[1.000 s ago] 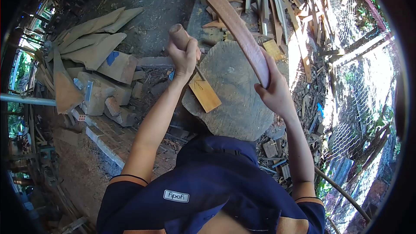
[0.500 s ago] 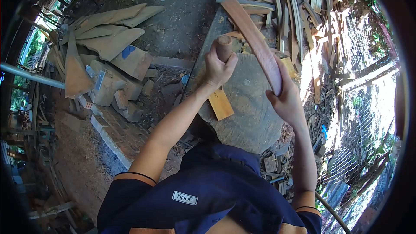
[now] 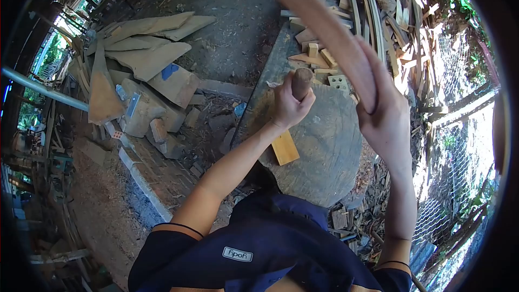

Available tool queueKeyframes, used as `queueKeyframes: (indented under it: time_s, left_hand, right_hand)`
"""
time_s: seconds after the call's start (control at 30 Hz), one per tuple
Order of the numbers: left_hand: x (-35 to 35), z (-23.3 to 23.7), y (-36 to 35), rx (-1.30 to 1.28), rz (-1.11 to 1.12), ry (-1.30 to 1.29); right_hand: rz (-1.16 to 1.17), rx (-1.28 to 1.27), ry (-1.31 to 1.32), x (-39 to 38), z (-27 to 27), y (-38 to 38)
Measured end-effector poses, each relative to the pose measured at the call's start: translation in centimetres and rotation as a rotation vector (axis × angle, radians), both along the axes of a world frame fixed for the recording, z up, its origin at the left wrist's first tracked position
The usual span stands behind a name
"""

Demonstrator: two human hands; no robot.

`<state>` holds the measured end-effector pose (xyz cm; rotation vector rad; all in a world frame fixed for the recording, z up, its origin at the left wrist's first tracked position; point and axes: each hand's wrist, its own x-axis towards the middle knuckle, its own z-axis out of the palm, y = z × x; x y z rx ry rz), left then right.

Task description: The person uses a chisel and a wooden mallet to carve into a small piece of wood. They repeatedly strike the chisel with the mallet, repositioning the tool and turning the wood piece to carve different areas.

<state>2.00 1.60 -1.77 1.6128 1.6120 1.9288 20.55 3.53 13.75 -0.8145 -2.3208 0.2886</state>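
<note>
My left hand [image 3: 291, 107] is closed around an upright, round wooden handle [image 3: 301, 83]. Whatever the handle is fixed to below my fist is hidden. A small yellowish wood block [image 3: 285, 147] lies under that wrist on the large, worn wooden stump top [image 3: 324, 146]. In my right hand [image 3: 386, 124] I grip the lower end of a long, curved, flat wooden bat [image 3: 330, 27]. It rises to the upper left above the stump, its far end blurred and at the top edge of the view.
Offcuts and small blocks [image 3: 313, 50] lie at the stump's far side, with long wood strips [image 3: 373, 11] at the back right. Thin boards [image 3: 148, 59] are piled at the left, near a metal pipe [image 3: 46, 90]. Wire mesh [image 3: 448, 146] stands along the right.
My right hand has lifted the curved bat up and nearer the camera. The left hand keeps its grip on the handle, and the whole view has shifted slightly.
</note>
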Motion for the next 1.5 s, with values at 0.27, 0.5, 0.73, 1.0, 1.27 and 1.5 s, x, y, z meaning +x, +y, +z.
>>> queueKeyframes:
  time_s: [0.27, 0.5, 0.73, 1.0, 1.27, 1.5]
  left_hand:
    - [0.3, -0.5, 0.1, -0.007, -0.023, 0.025]
    - [0.5, -0.3, 0.4, 0.046, -0.009, -0.001]
    - [-3.4, -1.5, -0.4, 0.094, 0.174, -0.381]
    - [-12.2, -9.5, -6.1, 0.178, 0.562, -1.403]
    - [-8.8, -4.3, -6.1, 0.206, 0.465, -1.340]
    - [-3.1, 0.2, -4.2, 0.043, 0.052, -1.093]
  right_hand:
    - [-0.036, -0.020, -0.047, 1.3, -0.2, 0.4]
    - [-0.102, -0.129, -0.335, 1.6, -2.3, -0.3]
    - [-0.069, -0.471, -0.009, 2.9, -7.7, -2.5]
    - [-0.062, -0.698, -0.111, 4.4, -12.5, -6.0]
    - [-0.081, -0.851, -0.069, 5.0, -16.0, -8.5]
    - [-0.152, -0.882, 0.051, 5.0, -16.6, -10.9]
